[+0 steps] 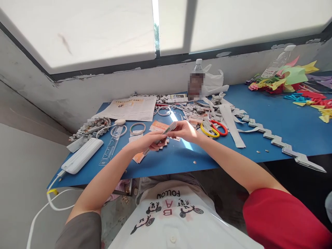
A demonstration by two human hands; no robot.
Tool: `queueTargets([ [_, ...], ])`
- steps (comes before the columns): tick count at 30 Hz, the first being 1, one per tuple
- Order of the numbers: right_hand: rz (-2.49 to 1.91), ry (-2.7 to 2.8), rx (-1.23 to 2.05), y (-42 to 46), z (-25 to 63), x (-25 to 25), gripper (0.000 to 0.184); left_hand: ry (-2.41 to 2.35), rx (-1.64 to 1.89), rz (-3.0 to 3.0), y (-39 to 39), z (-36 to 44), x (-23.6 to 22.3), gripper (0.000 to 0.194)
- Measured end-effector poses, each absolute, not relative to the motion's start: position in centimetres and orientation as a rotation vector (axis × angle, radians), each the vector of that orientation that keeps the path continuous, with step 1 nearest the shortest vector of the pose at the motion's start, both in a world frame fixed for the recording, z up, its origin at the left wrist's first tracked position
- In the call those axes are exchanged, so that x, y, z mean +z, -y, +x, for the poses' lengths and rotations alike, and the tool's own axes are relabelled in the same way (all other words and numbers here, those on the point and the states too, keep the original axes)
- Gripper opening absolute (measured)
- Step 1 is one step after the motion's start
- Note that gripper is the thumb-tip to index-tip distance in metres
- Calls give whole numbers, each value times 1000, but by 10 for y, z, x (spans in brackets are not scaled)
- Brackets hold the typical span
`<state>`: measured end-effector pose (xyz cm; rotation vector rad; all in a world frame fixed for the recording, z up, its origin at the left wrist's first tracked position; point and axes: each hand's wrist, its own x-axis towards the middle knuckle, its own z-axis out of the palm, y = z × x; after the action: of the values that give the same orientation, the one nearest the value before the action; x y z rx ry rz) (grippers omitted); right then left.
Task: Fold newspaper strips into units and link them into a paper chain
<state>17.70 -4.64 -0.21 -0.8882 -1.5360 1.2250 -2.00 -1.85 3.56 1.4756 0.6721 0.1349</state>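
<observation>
Between my two hands runs a narrow folded paper strip [169, 128], slanting from lower left to upper right above the table. My left hand [155, 140] is closed round its lower part. Near the upper end, my right hand [183, 131] pinches the strip with thumb and fingers. Beneath and behind the hands lie orange-and-white printed paper pieces [158, 125], partly hidden by them. To the right of my right hand rest scissors with red and yellow handles [219, 128], their blades covered by paper scraps.
On the blue table [181, 162] are a newspaper [132, 107], a white power strip [82, 156], a clear ruler [111, 148], tape rolls [137, 128], a heap of folded paper [94, 127], a zigzag paper chain [276, 138], a bottle [197, 81] and colourful paper shapes [285, 77].
</observation>
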Motion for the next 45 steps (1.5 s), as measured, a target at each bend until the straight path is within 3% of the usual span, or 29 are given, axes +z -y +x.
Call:
queueTargets([
  [3,-948,1480,1181,46,174,-2,34,-707,143,1463,21,-20,30,13],
  [8,-1028,1434,1159,46,174,0,37,-814,165,1530,30,-15,27,37],
  [15,-1041,1380,1100,45,173,-6,36,-794,343,1555,30,-11,21,25],
  [19,-1034,1375,1070,45,172,-6,38,-760,433,1617,23,-8,11,32],
  [25,-1041,1338,1037,45,170,-8,43,-738,382,1609,22,-11,11,44],
  [38,-1062,1336,990,43,168,-10,36,-716,224,1443,20,-19,20,42],
  [41,-1103,1395,814,42,169,-14,29,-743,248,1440,20,-16,16,40],
  [45,-1117,1602,339,46,169,-16,17,-724,216,1361,19,-12,13,39],
])
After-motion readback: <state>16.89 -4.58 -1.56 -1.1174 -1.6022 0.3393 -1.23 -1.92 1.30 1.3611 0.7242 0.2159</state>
